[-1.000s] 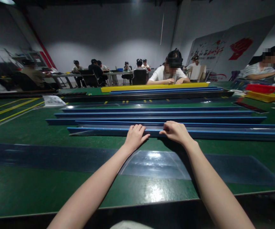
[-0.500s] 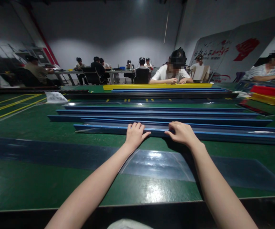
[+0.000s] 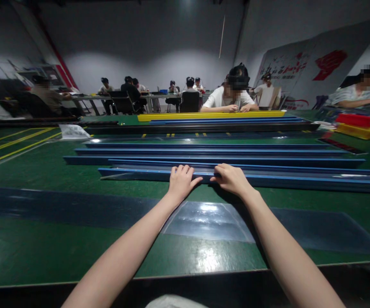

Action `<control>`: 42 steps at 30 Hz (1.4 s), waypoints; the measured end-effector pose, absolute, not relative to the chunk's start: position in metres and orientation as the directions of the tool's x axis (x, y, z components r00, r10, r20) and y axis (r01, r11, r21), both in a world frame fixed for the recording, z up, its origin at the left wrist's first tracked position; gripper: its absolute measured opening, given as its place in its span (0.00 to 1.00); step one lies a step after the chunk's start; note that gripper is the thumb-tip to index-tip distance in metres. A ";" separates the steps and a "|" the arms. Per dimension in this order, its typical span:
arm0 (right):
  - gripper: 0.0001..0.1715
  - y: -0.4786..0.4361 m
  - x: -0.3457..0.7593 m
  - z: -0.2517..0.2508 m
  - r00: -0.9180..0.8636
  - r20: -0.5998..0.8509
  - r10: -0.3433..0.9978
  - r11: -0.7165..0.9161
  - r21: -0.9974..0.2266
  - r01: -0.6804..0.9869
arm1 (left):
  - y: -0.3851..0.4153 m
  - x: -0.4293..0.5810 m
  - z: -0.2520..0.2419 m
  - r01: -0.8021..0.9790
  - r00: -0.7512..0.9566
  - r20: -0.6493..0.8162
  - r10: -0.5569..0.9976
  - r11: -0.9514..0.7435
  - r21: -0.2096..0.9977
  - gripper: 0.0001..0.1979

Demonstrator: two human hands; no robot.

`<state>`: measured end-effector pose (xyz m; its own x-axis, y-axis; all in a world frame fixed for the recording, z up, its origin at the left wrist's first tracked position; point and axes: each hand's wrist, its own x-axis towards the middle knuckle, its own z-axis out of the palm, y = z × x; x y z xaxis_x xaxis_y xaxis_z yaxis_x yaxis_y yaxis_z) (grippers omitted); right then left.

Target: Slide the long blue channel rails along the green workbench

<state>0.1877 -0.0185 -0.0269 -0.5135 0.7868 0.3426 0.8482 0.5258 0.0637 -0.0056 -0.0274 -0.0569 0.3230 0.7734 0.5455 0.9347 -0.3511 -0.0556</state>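
Both my arms reach forward over a green table [image 3: 37, 248] to the nearest of several long blue channel strips [image 3: 300, 180]. My left hand [image 3: 180, 182] rests on the strip's near edge, fingers curled over the rim and thumb out to the right. My right hand [image 3: 231, 179] grips the same strip just to the right, fingers curled over its top. The two hands are close together, a small gap between them. A shiny clear sheet [image 3: 208, 220] lies on the table under my wrists.
More blue strips [image 3: 204, 152] lie parallel behind the near one, then a black strip [image 3: 204, 127] and a yellow strip [image 3: 210, 115]. A seated person [image 3: 229, 96] works across the table. Red and yellow trays [image 3: 356, 124] stand far right. Several people sit at back tables.
My right hand has slid left along the blue strip, closing toward my left hand. The left hand stays where it was.
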 end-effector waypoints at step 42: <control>0.10 -0.022 0.187 -0.029 -0.509 0.387 0.768 0.516 0.095 0.851 | -0.026 -0.006 -0.058 0.930 0.343 0.548 0.763 -0.358 -0.082 0.19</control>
<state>0.1872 -0.0222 -0.0288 -0.5095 0.7683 0.3874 0.8511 0.5163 0.0954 -0.0061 -0.0263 -0.0583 0.3425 0.7630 0.5481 0.9299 -0.3585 -0.0821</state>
